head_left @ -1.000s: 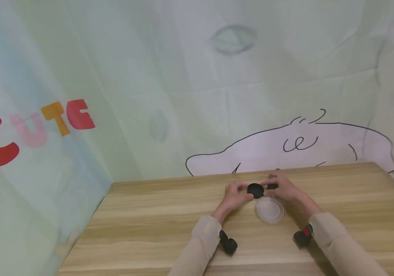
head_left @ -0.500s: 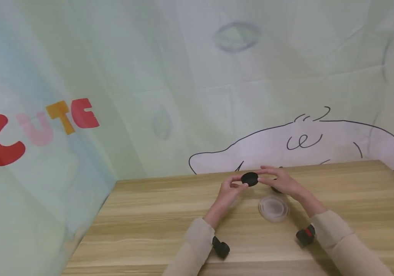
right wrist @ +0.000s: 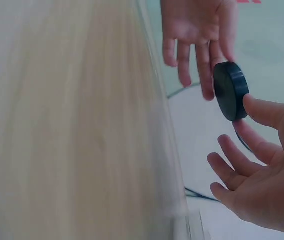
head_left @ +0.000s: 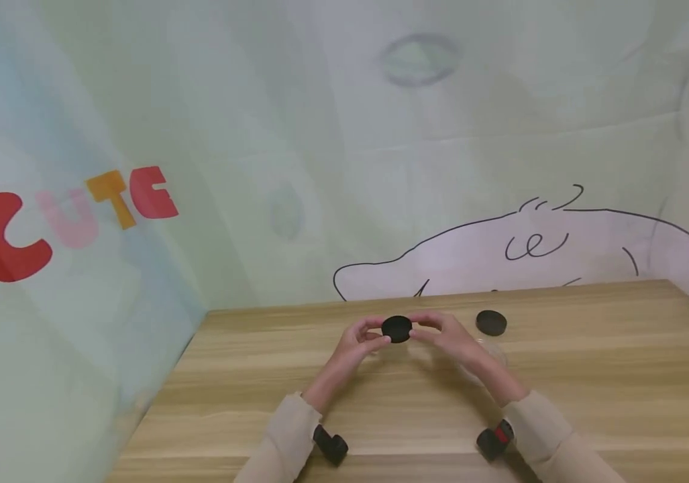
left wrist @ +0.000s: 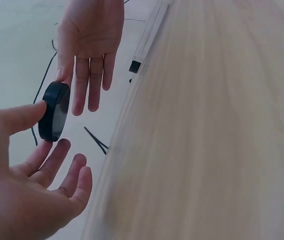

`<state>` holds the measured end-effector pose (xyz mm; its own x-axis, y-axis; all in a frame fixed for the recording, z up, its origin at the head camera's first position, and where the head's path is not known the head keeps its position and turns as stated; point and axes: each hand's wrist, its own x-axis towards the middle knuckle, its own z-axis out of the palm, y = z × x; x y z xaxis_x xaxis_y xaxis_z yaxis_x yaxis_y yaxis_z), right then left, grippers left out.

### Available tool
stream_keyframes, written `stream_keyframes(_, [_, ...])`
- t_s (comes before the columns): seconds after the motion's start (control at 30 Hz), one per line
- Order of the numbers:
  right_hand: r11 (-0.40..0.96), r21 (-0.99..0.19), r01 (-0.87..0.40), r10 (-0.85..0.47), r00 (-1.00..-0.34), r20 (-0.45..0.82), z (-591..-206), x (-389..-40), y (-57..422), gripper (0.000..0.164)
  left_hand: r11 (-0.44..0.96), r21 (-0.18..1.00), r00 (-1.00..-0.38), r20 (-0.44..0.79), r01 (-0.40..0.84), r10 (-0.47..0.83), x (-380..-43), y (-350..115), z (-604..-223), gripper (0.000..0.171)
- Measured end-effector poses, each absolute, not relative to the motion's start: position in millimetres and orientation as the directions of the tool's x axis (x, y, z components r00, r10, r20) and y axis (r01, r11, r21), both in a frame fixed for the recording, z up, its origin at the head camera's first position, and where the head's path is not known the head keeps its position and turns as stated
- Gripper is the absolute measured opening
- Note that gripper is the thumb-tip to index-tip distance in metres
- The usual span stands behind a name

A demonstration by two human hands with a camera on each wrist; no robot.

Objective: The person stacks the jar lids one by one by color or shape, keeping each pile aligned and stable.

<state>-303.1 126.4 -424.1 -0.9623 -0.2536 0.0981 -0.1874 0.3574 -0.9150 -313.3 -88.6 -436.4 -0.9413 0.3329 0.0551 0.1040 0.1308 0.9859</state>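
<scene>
A shallow round black disc (head_left: pixel 396 329), shaped like a lid, is held up above the table between both hands. My left hand (head_left: pixel 351 345) pinches its left edge between thumb and fingers, and my right hand (head_left: pixel 449 337) pinches the right edge. In the left wrist view the disc (left wrist: pixel 55 111) stands on edge, thumb on the near side and a fingertip beneath. The right wrist view shows the disc's (right wrist: pixel 230 91) smooth rim and dark flat face; the other fingers spread loosely. A second black disc (head_left: pixel 492 323) lies on the table beyond the right hand.
A clear round plastic piece (head_left: pixel 494 350) lies on the wooden table (head_left: pixel 247 382), partly hidden by the right forearm. Behind the table's far edge hangs a printed cloth backdrop (head_left: pixel 296 168). Each wrist wears a small black camera (head_left: pixel 331 445).
Both hands have lifted the disc off the table and carried it left, away from the clear piece. The second black disc, formerly behind the right hand, is now uncovered.
</scene>
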Motion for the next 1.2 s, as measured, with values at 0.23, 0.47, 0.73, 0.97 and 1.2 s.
stream_keyframes(0.23, [0.383,-0.903,-0.197,-0.276,-0.957,0.092,-429.0,-299.6,112.1,0.033,0.158,0.982,-0.947,0.049,0.104,0.316,-310.9,-101.4,-446.9,0.037])
stream_keyframes(0.47, [0.383,-0.911,-0.152,-0.29,-0.956,0.038,-440.7,-296.7,101.0,0.036,0.196,0.974,-0.942,0.04,0.111,0.334,-305.4,-117.0,-453.6,0.039])
stream_keyframes(0.73, [0.397,-0.909,-0.125,-0.24,-0.97,0.028,-449.8,-292.2,98.4,0.031,0.209,0.961,-0.902,0.08,0.183,0.424,-309.6,-122.8,-457.4,0.041])
stream_keyframes(0.97, [0.444,-0.884,-0.145,-0.224,-0.973,0.048,-452.7,-290.2,96.8,0.026,0.24,0.951,-0.883,0.061,0.193,0.466,-310.3,-126.6,-458.5,0.043])
stream_keyframes(1.2, [0.483,-0.858,-0.172,-0.237,-0.97,0.061,-453.9,-289.0,98.8,0.024,0.303,0.927,-0.877,0.053,0.222,0.478,-310.9,-126.0,-460.3,0.043])
